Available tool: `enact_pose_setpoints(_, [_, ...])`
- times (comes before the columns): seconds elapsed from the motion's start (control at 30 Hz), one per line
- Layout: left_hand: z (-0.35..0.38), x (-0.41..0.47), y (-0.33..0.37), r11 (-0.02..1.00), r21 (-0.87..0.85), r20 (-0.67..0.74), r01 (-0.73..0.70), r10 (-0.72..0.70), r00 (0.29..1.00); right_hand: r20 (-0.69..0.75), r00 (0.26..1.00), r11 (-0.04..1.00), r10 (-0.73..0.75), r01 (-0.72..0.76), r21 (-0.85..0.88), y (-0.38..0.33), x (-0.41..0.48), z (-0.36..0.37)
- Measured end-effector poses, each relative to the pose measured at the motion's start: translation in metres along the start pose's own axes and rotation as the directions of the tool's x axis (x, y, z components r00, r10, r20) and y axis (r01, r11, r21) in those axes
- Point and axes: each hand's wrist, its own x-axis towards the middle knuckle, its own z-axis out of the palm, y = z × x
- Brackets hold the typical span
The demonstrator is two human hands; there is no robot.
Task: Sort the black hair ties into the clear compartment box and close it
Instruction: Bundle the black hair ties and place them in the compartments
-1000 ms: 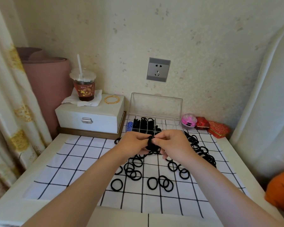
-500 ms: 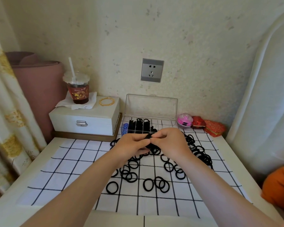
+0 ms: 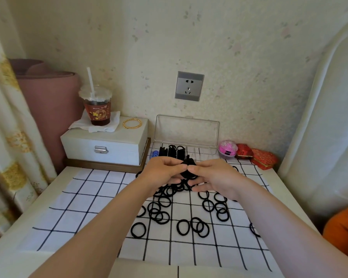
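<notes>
Little changed over the last second: left hand (image 3: 165, 173) and right hand (image 3: 213, 177) still together just in front of the box (image 3: 187, 135), fingers (image 3: 179, 167) of both pinched on one bunch (image 3: 188, 168) of black ties, now gathered a bit tighter and higher. Lid up against the wall; a few left compartments already packed with ties, right ones seemingly bare. Many loose ties (image 3: 161, 215) still spread over the checked cloth (image 3: 88, 197) on the counter. Likely bundling for the next compartment; closing far off.
</notes>
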Motion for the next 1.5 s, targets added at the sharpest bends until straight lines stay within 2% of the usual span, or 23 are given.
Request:
enact_pose_setpoints(0.13, [-0.006,0.008,0.003,0.999,-0.008,0.030,-0.038,0.038,0.999,-0.027,1.000,0.999,-0.006,0.008,0.049,-0.007,0.014,0.001])
enact_pose_setpoints(0.2, [-0.011,0.016,0.007,0.992,0.082,0.035,-0.095,0.093,0.995,-0.063,0.998,0.999,-0.023,0.024,0.028,-0.013,0.026,-0.001])
enact_pose_setpoints(0.3, [-0.014,0.032,0.011,0.906,0.356,-0.015,-0.230,0.251,0.968,-0.207,0.974,0.986,-0.094,0.062,-0.156,-0.022,0.048,-0.008])
enact_pose_setpoints(0.4, [-0.013,0.053,0.012,0.810,0.514,-0.026,-0.282,0.344,0.939,-0.320,0.923,0.917,-0.213,0.076,-0.391,-0.027,0.075,-0.014])
enact_pose_setpoints(0.5, [-0.013,0.069,0.012,0.705,0.635,0.020,-0.317,0.395,0.919,-0.358,0.879,0.833,-0.316,0.076,-0.548,-0.025,0.097,-0.020])
enact_pose_setpoints(0.57, [-0.015,0.080,0.007,0.643,0.698,0.049,-0.315,0.396,0.917,-0.353,0.874,0.787,-0.334,0.052,-0.615,-0.020,0.109,-0.023])
enact_pose_setpoints(0.63, [-0.018,0.090,0.002,0.577,0.760,0.076,-0.300,0.379,0.922,-0.315,0.883,0.699,-0.348,0.020,-0.715,-0.016,0.118,-0.024])
enact_pose_setpoints(0.73, [-0.021,0.096,-0.005,0.530,0.793,0.119,-0.301,0.349,0.930,-0.259,0.878,0.485,-0.403,-0.035,-0.874,-0.015,0.123,-0.022])
enact_pose_setpoints(0.87, [-0.018,0.096,-0.010,0.467,0.832,0.146,-0.299,0.336,0.930,-0.222,0.901,0.282,-0.373,-0.117,-0.952,-0.021,0.128,-0.019])
enact_pose_setpoints(1.03, [-0.011,0.094,-0.012,0.447,0.830,0.177,-0.335,0.358,0.917,-0.187,0.947,0.155,-0.261,-0.150,-0.976,-0.015,0.135,-0.015])
enact_pose_setpoints(1.1, [-0.007,0.094,-0.014,0.385,0.859,0.208,-0.338,0.342,0.916,-0.116,0.976,0.153,-0.182,-0.088,-0.984,-0.018,0.135,-0.018])
enact_pose_setpoints(1.17, [-0.005,0.095,-0.015,0.329,0.890,0.211,-0.314,0.313,0.926,-0.061,0.991,0.254,-0.120,-0.029,-0.967,-0.024,0.131,-0.025])
enact_pose_setpoints(1.23, [-0.003,0.097,-0.015,0.310,0.905,0.201,-0.290,0.290,0.936,-0.070,0.988,0.378,-0.134,-0.014,-0.926,-0.029,0.124,-0.034])
enact_pose_setpoints(1.3, [-0.002,0.098,-0.015,0.310,0.907,0.196,-0.283,0.285,0.938,-0.100,0.972,0.424,-0.210,-0.002,-0.906,-0.031,0.117,-0.041])
enact_pose_setpoints(1.37, [-0.002,0.099,-0.016,0.353,0.885,0.189,-0.304,0.326,0.926,-0.075,0.959,0.401,-0.275,0.043,-0.915,-0.029,0.111,-0.043])
enact_pose_setpoints(1.43, [-0.004,0.100,-0.017,0.452,0.822,0.156,-0.346,0.406,0.901,0.014,0.956,0.350,-0.292,0.121,-0.929,-0.024,0.107,-0.040])
enact_pose_setpoints(1.5, [-0.007,0.099,-0.018,0.513,0.776,0.118,-0.368,0.454,0.883,0.101,0.951,0.213,-0.294,0.168,-0.963,-0.014,0.107,-0.034])
